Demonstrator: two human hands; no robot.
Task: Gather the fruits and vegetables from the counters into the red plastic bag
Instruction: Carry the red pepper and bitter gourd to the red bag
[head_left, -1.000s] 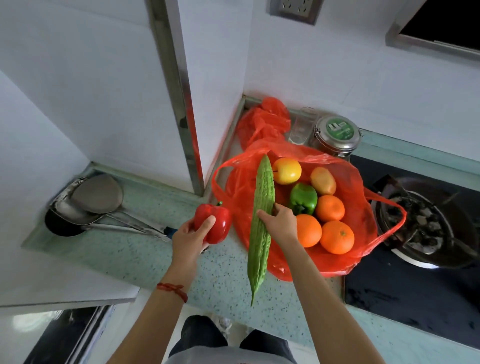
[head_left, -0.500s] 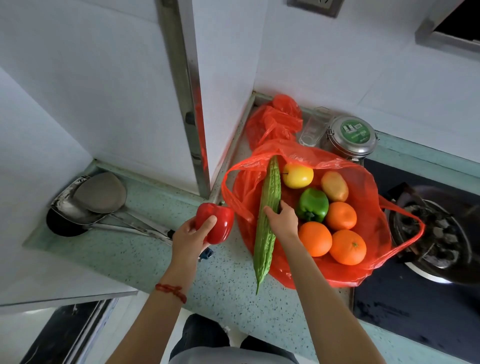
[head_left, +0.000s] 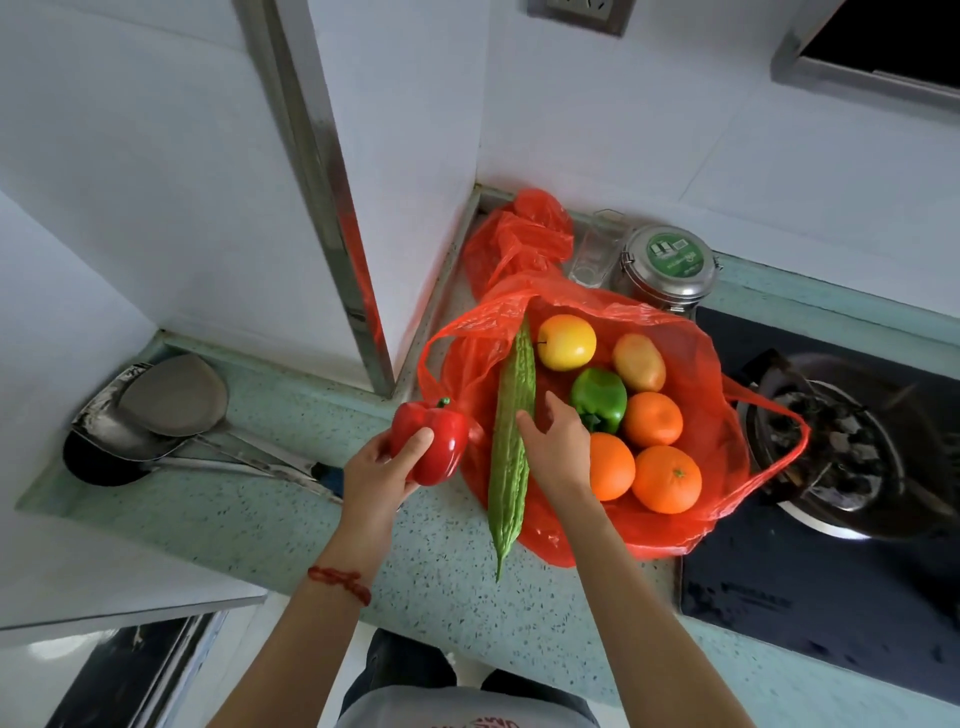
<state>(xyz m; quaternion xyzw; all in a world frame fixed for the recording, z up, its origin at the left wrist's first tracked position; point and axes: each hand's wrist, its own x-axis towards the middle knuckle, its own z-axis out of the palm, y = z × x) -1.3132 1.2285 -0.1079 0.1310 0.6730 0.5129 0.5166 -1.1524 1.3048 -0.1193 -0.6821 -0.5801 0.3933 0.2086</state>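
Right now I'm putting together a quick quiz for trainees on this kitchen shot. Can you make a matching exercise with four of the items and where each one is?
Things:
1. red bell pepper
2. bitter gourd
3. green bell pepper
4. metal tin

Places:
A. wholly inside the red plastic bag, among the oranges
B. held in the left hand, beside the bag
C. on the counter behind the bag, by the wall
D. lying across the bag's left edge, tip out on the counter, right hand against it

Pairs: 1-B, 2-D, 3-A, 4-C
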